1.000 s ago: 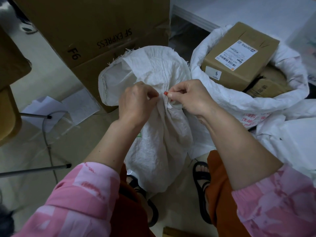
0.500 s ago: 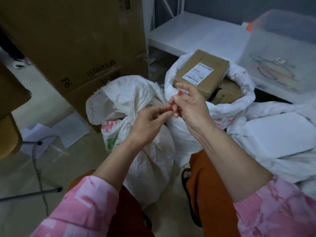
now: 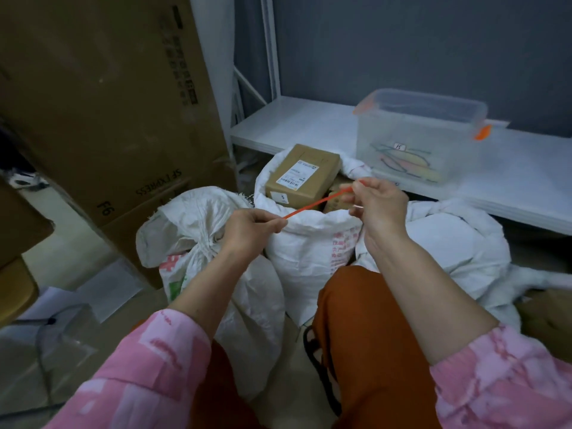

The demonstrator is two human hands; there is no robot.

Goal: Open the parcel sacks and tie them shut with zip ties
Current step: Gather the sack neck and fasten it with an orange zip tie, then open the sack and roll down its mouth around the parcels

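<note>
A red zip tie stretches in the air between my hands. My left hand pinches its lower end and my right hand pinches its upper end. Below my left hand stands a white woven sack with its neck gathered into folds; whether a tie goes round the neck I cannot tell. Behind the tie a second white sack stands open, with a brown labelled parcel box on top inside it. A third white sack lies slumped to the right.
A tall brown SF Express carton fills the left. A low white shelf behind carries a clear plastic bin with orange clips. White papers lie on the floor at left. My knees in orange trousers flank the sacks.
My hands left the gathered sack neck, rose and drew apart, so the red zip tie went from a short pinched piece to a taut length. The view tilted up toward the shelf.
</note>
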